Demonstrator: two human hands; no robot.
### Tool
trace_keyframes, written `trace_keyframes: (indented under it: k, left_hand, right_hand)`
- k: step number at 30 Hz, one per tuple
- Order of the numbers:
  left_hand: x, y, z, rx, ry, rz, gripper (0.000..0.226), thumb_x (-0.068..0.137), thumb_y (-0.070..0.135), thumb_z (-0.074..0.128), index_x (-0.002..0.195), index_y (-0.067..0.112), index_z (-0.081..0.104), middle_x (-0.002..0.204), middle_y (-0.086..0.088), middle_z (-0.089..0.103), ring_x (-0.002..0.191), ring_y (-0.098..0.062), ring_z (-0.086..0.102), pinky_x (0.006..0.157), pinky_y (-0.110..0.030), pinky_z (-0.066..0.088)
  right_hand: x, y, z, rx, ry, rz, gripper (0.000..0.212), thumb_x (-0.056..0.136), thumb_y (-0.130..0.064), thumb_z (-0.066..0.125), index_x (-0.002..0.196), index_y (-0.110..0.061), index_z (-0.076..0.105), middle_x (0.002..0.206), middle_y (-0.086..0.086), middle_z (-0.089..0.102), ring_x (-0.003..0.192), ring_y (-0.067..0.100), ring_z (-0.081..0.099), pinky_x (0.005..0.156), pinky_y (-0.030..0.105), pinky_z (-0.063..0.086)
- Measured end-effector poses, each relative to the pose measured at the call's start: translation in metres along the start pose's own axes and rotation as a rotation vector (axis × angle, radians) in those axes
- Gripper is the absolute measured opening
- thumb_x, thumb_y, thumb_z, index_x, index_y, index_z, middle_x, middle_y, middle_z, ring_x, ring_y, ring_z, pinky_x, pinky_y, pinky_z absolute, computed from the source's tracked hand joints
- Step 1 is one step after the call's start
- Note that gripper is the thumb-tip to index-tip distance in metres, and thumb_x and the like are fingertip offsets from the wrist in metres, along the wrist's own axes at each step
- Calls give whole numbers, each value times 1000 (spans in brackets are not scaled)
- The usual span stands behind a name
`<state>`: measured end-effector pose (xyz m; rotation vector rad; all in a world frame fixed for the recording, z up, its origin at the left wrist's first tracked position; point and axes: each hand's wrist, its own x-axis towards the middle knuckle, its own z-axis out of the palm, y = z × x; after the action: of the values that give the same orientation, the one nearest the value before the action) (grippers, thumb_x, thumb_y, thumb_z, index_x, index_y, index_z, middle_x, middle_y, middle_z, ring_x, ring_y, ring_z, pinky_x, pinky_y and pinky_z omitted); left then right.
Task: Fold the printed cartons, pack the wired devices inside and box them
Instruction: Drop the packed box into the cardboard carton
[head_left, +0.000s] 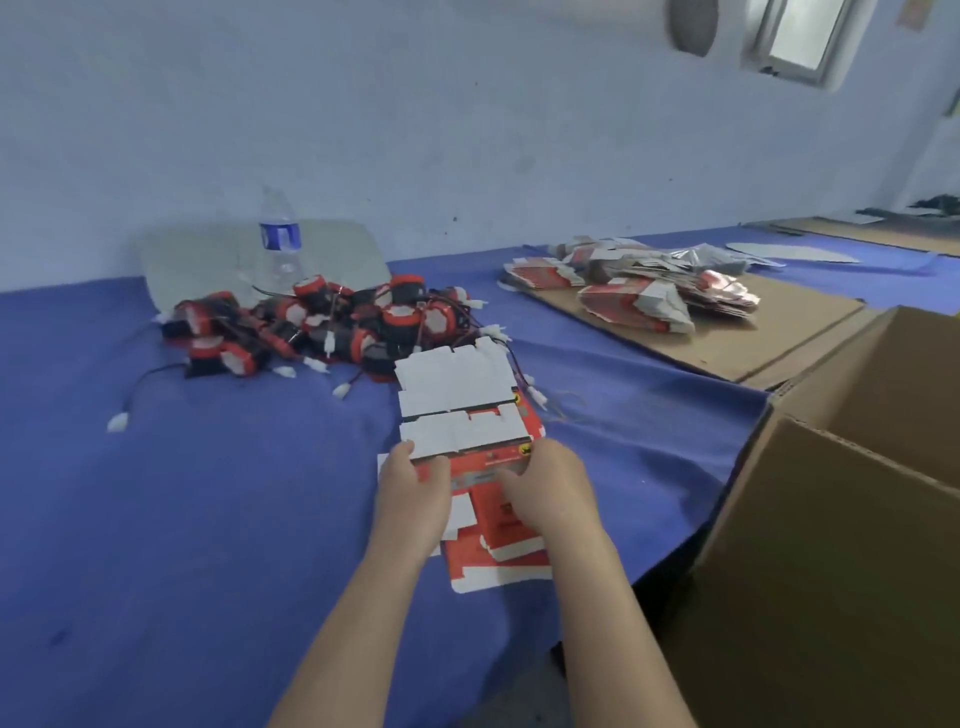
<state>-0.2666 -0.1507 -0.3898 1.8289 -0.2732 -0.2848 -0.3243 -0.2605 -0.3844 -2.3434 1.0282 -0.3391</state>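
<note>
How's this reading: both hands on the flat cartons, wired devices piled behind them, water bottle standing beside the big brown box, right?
Wrong on one point. The head view shows the water bottle standing behind the wired devices, well left of the big brown box. The rest holds.

A small hand-packing workroom.

A long surface (156, 493) draped in blue cloth fills the lower and middle frame and carries goods in bulk: left of centre lies a heap of red and black wired devices (322, 327) with white plugs trailing out, at centre a carton stack (457, 410) of red and white printed blanks, and right of centre more flat printed cartons (639, 291) piled on a cardboard sheet (727, 343). A large open corrugated box (831, 519) stands at the right edge, hard against the surface. Behind runs a bare, scuffed pale wall (415, 130) with a small window (800, 36) at the upper right, and a water bottle (280, 244) stands behind the heap.
</note>
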Motion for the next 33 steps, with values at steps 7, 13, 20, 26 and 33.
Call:
trace_keyframes:
  k: [7,13,20,26,33]
  left_hand:
    - [3,13,19,9,74,126,36,93,10,43,128,12,48,129,-7,54,120,-28,50,103,-47,40]
    - [2,36,12,-297,173,269,47,96,17,49,141,17,37,138,0,50,124,-17,51,101,-37,47]
    - [17,44,-40,-422,282,433,44,86,32,67,122,32,40,115,20,55,97,19,54,69,2,41]
    - [29,17,-100,-354,371,452,32,85,34,67,112,29,50,101,17,64,91,5,63,74,-14,50]
    - [35,-24,-183,-291,436,359,47,77,54,66,117,32,55,99,20,67,88,5,65,66,-13,50]
  right_hand:
    - [-4,-5,2,135,50,-83,40,89,-17,52,129,-18,48,124,6,59,116,29,52,93,37,46]
    - [-5,-20,-14,397,371,-201,57,93,-14,54,145,-12,31,135,7,42,112,5,33,74,12,30]
    - [-14,-80,-3,642,349,-501,42,95,-18,50,137,-22,45,127,-8,57,116,6,52,95,23,44]
    - [-33,-143,55,738,22,-652,32,101,-24,42,131,-30,52,113,-19,64,101,-6,60,82,11,46]
    - [-28,-185,93,953,-346,-591,28,98,-36,47,124,-33,56,113,-22,63,101,-14,57,80,5,44]
